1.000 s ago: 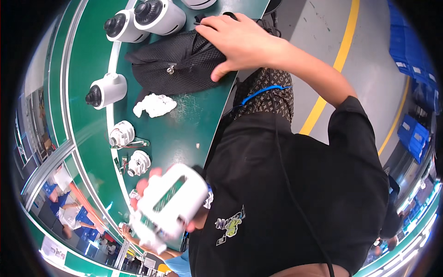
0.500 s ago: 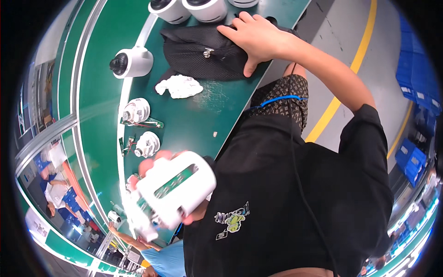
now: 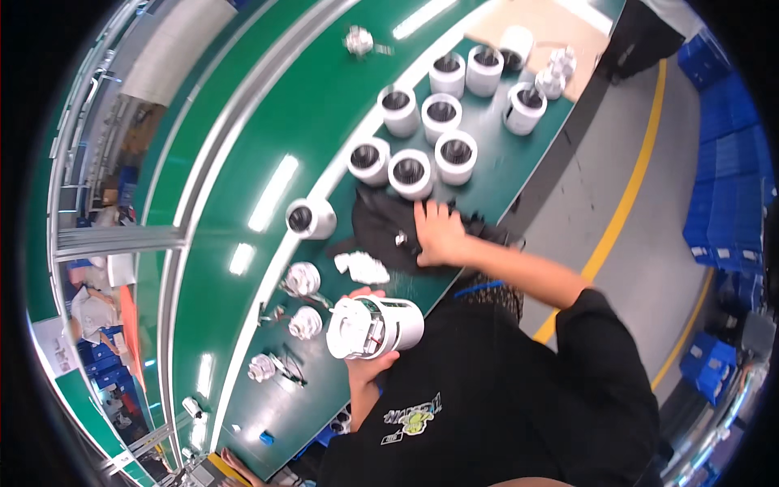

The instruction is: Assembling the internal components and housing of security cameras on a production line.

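Observation:
My left hand point(image 3: 373, 369) is wrapped round a white cylindrical camera housing point(image 3: 408, 321), lifted above the bench close to my black shirt. A slot in its side shows a circuit board and small wires within. On a black mesh bag point(image 3: 381, 215) rests my right hand point(image 3: 442, 235), palm down with its fingers spread. A crumpled white cloth or bag point(image 3: 363, 267) lies next to the black bag. Between it and the bench's left edge are white inner camera parts point(image 3: 303, 278) with boards and wires attached.
Several finished-looking white cameras point(image 3: 411, 174) with black lenses stand beyond the bag. One camera point(image 3: 312, 218) lies on its side by the white rail. A cardboard sheet point(image 3: 503, 20) covers the far end of the green bench point(image 3: 243, 414). Blue bins point(image 3: 714, 365) line the aisle at right.
The view has swung, bringing more cameras at the far end into sight. My left hand has turned the housing so its end and wiring show. My right hand stays on the bag.

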A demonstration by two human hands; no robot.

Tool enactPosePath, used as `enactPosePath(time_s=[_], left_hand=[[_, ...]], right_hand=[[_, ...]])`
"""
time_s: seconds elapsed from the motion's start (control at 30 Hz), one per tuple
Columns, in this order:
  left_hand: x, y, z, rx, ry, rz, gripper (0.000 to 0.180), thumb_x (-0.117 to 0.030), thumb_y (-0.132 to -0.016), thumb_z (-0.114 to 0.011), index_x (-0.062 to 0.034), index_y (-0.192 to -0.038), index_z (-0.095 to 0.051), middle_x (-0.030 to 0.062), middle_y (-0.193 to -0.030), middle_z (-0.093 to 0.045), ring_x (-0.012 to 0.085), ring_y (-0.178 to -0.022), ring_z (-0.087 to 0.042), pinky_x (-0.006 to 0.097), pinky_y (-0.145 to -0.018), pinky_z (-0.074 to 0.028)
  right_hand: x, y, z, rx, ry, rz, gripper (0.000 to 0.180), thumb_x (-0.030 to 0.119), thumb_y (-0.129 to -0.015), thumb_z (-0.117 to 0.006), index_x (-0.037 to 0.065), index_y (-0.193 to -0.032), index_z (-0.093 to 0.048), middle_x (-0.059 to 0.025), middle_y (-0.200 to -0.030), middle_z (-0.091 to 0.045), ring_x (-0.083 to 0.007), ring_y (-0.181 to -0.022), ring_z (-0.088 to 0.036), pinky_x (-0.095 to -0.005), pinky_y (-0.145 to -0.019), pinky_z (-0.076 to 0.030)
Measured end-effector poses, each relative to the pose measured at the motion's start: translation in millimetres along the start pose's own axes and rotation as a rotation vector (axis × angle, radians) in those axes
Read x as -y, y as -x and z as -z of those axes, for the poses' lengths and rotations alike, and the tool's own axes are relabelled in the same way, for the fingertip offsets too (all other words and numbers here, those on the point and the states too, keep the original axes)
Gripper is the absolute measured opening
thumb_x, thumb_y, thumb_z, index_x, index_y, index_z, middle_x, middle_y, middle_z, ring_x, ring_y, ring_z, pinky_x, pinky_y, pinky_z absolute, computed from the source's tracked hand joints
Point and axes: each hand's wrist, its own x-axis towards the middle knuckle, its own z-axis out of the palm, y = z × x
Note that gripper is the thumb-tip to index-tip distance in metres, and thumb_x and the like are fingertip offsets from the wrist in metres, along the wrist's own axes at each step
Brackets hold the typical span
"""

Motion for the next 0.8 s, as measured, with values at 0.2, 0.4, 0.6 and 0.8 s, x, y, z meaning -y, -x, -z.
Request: enactPosePath(time_s=[0.2,0.4,0.6,0.8], left_hand=[[-31.6,-8.7,-57.3,-0.267,0.012,0.002,0.088,-0.017,-0.062,-0.085,0.0024,-0.134,-0.037,0.0184,-0.125,-0.051,0.0292,-0.114,-0.054,0.043,-0.097,-0.044],[-45.0,-0.1,-112.6,-0.472,-0.087,-0.007,0.096,-0.02,-0.057,-0.089,-0.0034,-0.135,-0.037,0.0105,-0.125,-0.05,0.0245,-0.112,-0.053,0.04,-0.096,-0.043],[-83.5,-42.1,-142.0,-0.372,-0.349,-0.121,0.105,-0.015,-0.055,-0.089,0.0006,-0.137,-0.026,0.0186,-0.129,-0.046,0.0275,-0.117,-0.05,0.04,-0.099,-0.042],[-92.2,-128.6,-120.1,-0.275,-0.562,-0.29,0.102,-0.024,-0.052,-0.091,0.0008,-0.133,-0.033,0.0223,-0.132,-0.043,0.0302,-0.117,-0.049,0.04,-0.098,-0.041]], right_hand=[[4.9,-12.4,11.2,0.241,-0.291,-0.162,0.088,0.03,-0.054,-0.081,-0.004,-0.123,-0.038,-0.0215,-0.124,-0.045,-0.0375,-0.116,-0.047,-0.044,-0.093,-0.047],[-8.3,-20.9,33.2,0.342,-0.415,-0.214,0.087,0.033,-0.057,-0.08,-0.002,-0.126,-0.04,-0.0195,-0.123,-0.054,-0.0327,-0.115,-0.054,-0.0379,-0.094,-0.047],[-57.3,-42.5,13.1,0.522,-0.429,-0.032,0.064,0.044,-0.051,-0.076,0.0,-0.098,-0.069,-0.0162,-0.112,-0.064,-0.0282,-0.103,-0.062,-0.0346,-0.086,-0.05],[-125.9,-14.7,62.9,0.883,-0.586,0.027,0.063,0.028,-0.057,-0.076,-0.005,-0.108,-0.058,-0.0175,-0.098,-0.066,-0.0249,-0.083,-0.066,-0.0361,-0.07,-0.054]])
